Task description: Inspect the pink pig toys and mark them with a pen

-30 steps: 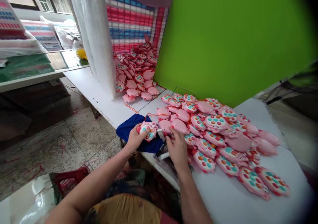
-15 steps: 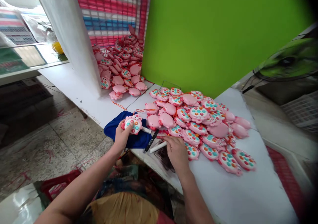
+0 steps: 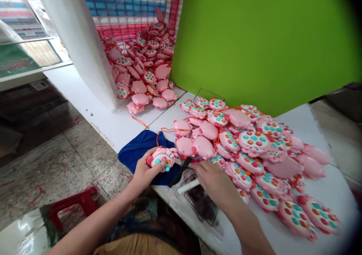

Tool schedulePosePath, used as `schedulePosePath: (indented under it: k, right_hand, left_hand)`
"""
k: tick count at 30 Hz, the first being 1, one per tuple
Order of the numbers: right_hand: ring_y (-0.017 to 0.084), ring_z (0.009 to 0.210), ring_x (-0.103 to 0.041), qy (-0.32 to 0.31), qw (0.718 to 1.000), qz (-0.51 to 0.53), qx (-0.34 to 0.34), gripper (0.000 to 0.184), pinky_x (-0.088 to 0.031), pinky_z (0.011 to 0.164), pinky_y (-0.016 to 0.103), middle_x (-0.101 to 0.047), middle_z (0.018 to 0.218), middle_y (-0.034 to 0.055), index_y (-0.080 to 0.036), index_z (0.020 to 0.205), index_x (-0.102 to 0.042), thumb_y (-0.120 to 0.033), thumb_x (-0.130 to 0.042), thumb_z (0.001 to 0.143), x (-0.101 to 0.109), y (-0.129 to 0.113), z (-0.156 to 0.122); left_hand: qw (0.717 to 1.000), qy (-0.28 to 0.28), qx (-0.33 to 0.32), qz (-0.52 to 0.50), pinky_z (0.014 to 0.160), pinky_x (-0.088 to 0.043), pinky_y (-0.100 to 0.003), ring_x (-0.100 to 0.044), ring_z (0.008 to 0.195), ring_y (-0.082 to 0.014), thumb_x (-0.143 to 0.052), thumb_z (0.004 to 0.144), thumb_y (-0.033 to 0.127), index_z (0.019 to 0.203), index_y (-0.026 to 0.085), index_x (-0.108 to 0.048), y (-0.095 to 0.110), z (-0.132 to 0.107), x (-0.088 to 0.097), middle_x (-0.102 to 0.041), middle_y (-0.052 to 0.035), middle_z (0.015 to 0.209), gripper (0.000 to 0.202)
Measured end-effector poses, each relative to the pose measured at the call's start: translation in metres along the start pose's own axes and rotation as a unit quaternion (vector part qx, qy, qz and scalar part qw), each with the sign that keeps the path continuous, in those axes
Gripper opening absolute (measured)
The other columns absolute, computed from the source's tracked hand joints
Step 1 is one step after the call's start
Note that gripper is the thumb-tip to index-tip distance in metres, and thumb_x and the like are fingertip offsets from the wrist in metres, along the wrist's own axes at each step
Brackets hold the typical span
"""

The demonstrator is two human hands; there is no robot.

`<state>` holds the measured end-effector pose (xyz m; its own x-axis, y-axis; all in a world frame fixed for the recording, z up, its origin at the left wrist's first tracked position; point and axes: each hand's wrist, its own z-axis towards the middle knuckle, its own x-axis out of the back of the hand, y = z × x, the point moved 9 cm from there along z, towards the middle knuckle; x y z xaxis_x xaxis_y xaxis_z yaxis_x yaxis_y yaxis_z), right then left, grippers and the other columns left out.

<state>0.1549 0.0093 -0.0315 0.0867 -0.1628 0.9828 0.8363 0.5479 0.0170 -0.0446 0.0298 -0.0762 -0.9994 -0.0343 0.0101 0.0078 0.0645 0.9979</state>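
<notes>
My left hand (image 3: 147, 172) is closed around a pink pig-shaped toy (image 3: 163, 160) with a white face and coloured buttons, held above a dark blue cloth (image 3: 138, 147). Beside the pile, my right hand (image 3: 216, 183) has its fingers bent and together, palm down. What its fingertips hold, if anything, is hidden. A white pen-like stick (image 3: 186, 187) reaches under that hand; I cannot tell whether it is gripped. Left of it lies a black marker (image 3: 179, 174). Similar pink toys (image 3: 254, 142) form a heap beyond and right of my right hand.
More pink toys (image 3: 152, 59) are piled behind, against a striped sheet seen through a grid (image 3: 124, 6). A green panel (image 3: 254, 40) stands upright at the back. A dark flat item (image 3: 202, 204) lies at the table edge. A red stool (image 3: 73, 206) stands below left.
The view has come closer and shifted, so the table things look larger. My left hand still holds the toy, now tilted slightly differently. My right hand stays near the white stick.
</notes>
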Motion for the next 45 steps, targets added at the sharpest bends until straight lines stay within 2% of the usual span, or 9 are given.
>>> schedulePosePath:
  k: [4, 8, 12, 17, 20, 24, 29, 37, 45]
  right_hand:
    - [0.020, 0.073, -0.057, 0.036, 0.998, -0.026, -0.034, 0.029, -0.041, 0.068, 0.033, -0.060, 0.075, 0.0061, -0.020, 0.088, -0.062, -0.023, -0.034, 0.095, 0.021, 0.019, -0.010]
    - [0.016, 0.072, -0.061, 0.107, 0.987, 0.067, -0.096, 0.026, -0.045, 0.064, 0.028, -0.063, 0.081, 0.0033, -0.021, 0.090, -0.058, -0.037, -0.038, 0.097, 0.049, 0.024, -0.007]
    - [0.015, 0.090, -0.063, 0.163, 0.960, 0.202, -0.104, 0.017, -0.051, 0.078, 0.027, -0.066, 0.096, 0.0043, -0.022, 0.104, -0.058, -0.024, -0.044, 0.095, 0.057, -0.008, 0.013]
    - [0.016, 0.101, -0.063, 0.216, 0.925, 0.291, -0.111, 0.020, -0.054, 0.086, 0.031, -0.067, 0.106, 0.0070, -0.020, 0.105, -0.059, -0.015, -0.045, 0.092, 0.043, -0.042, 0.035]
    - [0.016, 0.102, -0.063, 0.234, 0.928, 0.276, -0.091, 0.023, -0.054, 0.088, 0.032, -0.067, 0.107, 0.0074, -0.020, 0.107, -0.060, -0.011, -0.047, 0.091, 0.040, -0.054, 0.040]
    - [0.015, 0.100, -0.065, 0.257, 0.942, 0.206, -0.061, 0.027, -0.054, 0.088, 0.031, -0.069, 0.108, 0.0064, -0.020, 0.112, -0.059, -0.008, -0.051, 0.089, 0.044, -0.063, 0.041]
    - [0.016, 0.099, -0.066, 0.266, 0.951, 0.148, -0.051, 0.024, -0.052, 0.087, 0.029, -0.070, 0.109, 0.0065, -0.018, 0.107, -0.062, -0.007, -0.054, 0.088, 0.048, -0.069, 0.044]
    - [0.019, 0.098, -0.067, 0.269, 0.955, 0.115, -0.036, 0.024, -0.050, 0.085, 0.031, -0.068, 0.113, 0.0081, -0.019, 0.104, -0.064, -0.007, -0.054, 0.086, 0.046, -0.077, 0.042]
    - [0.019, 0.095, -0.067, 0.262, 0.958, 0.107, -0.045, 0.024, -0.049, 0.083, 0.031, -0.069, 0.112, 0.0078, -0.019, 0.103, -0.063, -0.006, -0.052, 0.086, 0.048, -0.078, 0.043]
  left_hand:
    - [0.999, 0.017, -0.008, 0.029, 0.080, -0.053, -0.027, -0.064, 0.092, -0.0189, -0.069, 0.076, 0.036, 0.118, 0.016, -0.058, 0.002, -0.001, -0.001, -0.068, -0.0063, 0.109, 0.047]
    - [0.996, 0.019, -0.061, 0.065, 0.087, -0.050, -0.028, -0.062, 0.098, -0.0181, -0.065, 0.080, 0.030, 0.121, 0.019, -0.057, 0.006, -0.002, -0.005, -0.065, -0.0065, 0.114, 0.043]
    - [0.981, 0.043, -0.142, 0.128, 0.088, -0.048, -0.032, -0.059, 0.100, -0.0189, -0.064, 0.081, 0.026, 0.122, 0.022, -0.055, 0.014, -0.005, -0.005, -0.062, -0.0070, 0.111, 0.042]
    - [0.971, 0.044, -0.175, 0.154, 0.091, -0.046, -0.034, -0.057, 0.104, -0.0194, -0.060, 0.083, 0.023, 0.121, 0.022, -0.052, 0.019, -0.010, -0.006, -0.060, -0.0075, 0.114, 0.039]
    - [0.969, 0.034, -0.169, 0.178, 0.090, -0.045, -0.033, -0.057, 0.102, -0.0190, -0.059, 0.084, 0.020, 0.123, 0.023, -0.052, 0.019, -0.012, -0.009, -0.062, -0.0064, 0.114, 0.040]
    - [0.971, 0.021, -0.146, 0.189, 0.086, -0.045, -0.030, -0.057, 0.097, -0.0180, -0.059, 0.083, 0.017, 0.126, 0.025, -0.051, 0.016, -0.012, -0.011, -0.062, -0.0047, 0.111, 0.045]
    - [0.972, 0.020, -0.139, 0.189, 0.085, -0.045, -0.030, -0.056, 0.096, -0.0173, -0.058, 0.082, 0.014, 0.127, 0.025, -0.050, 0.015, -0.010, -0.012, -0.062, -0.0040, 0.111, 0.047]
    - [0.973, 0.001, -0.136, 0.188, 0.086, -0.045, -0.034, -0.054, 0.097, -0.0202, -0.059, 0.084, 0.021, 0.128, 0.025, -0.050, 0.014, -0.010, -0.013, -0.062, -0.0065, 0.112, 0.045]
    - [0.970, -0.004, -0.153, 0.190, 0.086, -0.045, -0.032, -0.053, 0.097, -0.0194, -0.060, 0.084, 0.018, 0.129, 0.025, -0.049, 0.015, -0.011, -0.015, -0.062, -0.0055, 0.114, 0.046]
